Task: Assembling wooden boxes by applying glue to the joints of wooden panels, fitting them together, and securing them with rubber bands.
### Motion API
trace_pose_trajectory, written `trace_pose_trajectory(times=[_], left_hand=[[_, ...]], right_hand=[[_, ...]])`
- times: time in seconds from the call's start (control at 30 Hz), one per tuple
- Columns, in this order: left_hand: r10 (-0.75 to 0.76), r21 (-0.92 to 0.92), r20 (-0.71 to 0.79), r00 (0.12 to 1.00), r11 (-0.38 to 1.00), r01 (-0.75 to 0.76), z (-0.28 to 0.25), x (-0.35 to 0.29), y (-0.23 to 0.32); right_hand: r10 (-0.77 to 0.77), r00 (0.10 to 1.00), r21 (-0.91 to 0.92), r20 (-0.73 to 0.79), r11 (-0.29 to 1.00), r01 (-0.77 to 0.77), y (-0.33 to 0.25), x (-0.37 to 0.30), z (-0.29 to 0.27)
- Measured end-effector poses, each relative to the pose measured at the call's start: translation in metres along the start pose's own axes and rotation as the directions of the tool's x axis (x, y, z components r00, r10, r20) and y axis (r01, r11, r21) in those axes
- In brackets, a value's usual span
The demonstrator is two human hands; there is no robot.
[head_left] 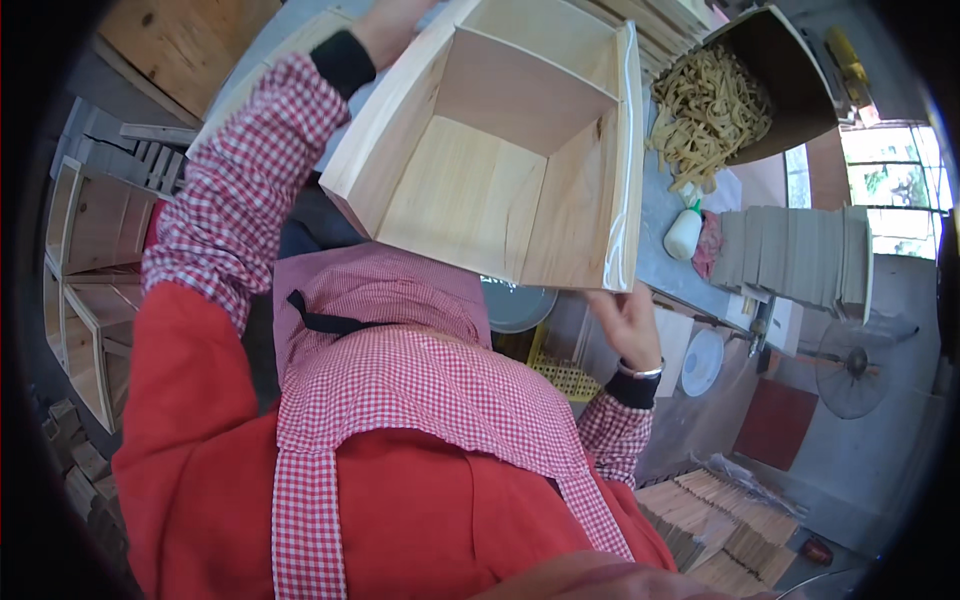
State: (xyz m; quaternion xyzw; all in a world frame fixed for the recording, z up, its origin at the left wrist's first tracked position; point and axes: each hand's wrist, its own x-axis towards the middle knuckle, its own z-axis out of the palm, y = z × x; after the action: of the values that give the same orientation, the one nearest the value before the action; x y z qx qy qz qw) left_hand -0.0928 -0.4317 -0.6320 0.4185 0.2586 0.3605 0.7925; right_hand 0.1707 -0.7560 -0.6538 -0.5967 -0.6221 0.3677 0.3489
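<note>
Fingers of your right hand [632, 330] grasp the wooden box [455, 195]; the hold of your left hand [392, 28] I cannot tell. The box spans the near edge of the tabletop [656, 255], walls and divider [520, 95] already fitted, upper face uncovered.

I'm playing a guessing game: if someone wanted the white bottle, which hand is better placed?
Probably the right hand: it's at the box's near right corner, closer to the bottle. The left hand is across the box, partly out of view.
</note>
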Motion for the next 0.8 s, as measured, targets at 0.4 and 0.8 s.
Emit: trace_pose_trajectory(times=[0.4,0.8], left_hand=[[-0.399,-0.875,0.227,0.888,0.317,0.366,-0.21,0.095,-0.186],[-0.512,-0.723,0.019,0.859,0.586,0.365,-0.178,0.099,-0.17]], right_hand=[[0.604,0.747,0.699,-0.279,0.661,-0.274,-0.012,0.129,0.033],[0.35,0.772,0.428,-0.531,0.897,-0.112,0.068,0.231,-0.037]])
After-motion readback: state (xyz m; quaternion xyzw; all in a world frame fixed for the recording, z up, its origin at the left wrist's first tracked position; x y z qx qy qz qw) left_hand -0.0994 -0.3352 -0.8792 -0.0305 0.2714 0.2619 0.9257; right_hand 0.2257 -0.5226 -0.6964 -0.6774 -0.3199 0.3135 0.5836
